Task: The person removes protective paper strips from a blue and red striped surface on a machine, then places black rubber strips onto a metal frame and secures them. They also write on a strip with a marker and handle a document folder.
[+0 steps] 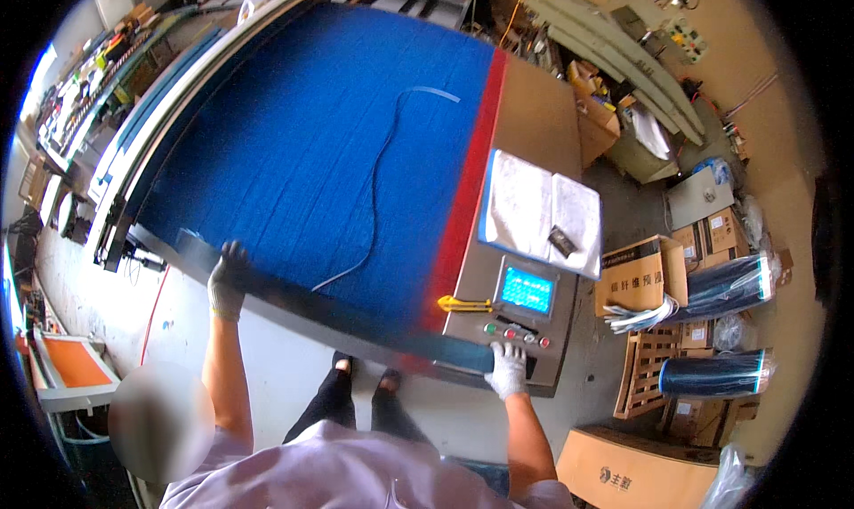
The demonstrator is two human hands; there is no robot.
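Observation:
A wide dark-blue sheet of material (294, 135) lies flat over the machine table in front of me. One long thin strip (374, 184) curves across it. My left hand (229, 282), in a white glove, rests at the sheet's near left edge, fingers stretched forward. My right hand (509, 371), gloved too, lies at the front edge of the control panel (463, 327), just below its buttons, with fingers extended. Between both hands runs the dark, blurred front edge of the table (347, 318). Neither palm side is visible.
On the panel are a screen (527, 290), a yellow knife-like tool (464, 304) and an open notebook (525, 206) with a small dark object on it. A long rail (191, 100) borders the left side. Cartons (636, 278) and plastic-wrapped dark rolls (712, 375) stand at right.

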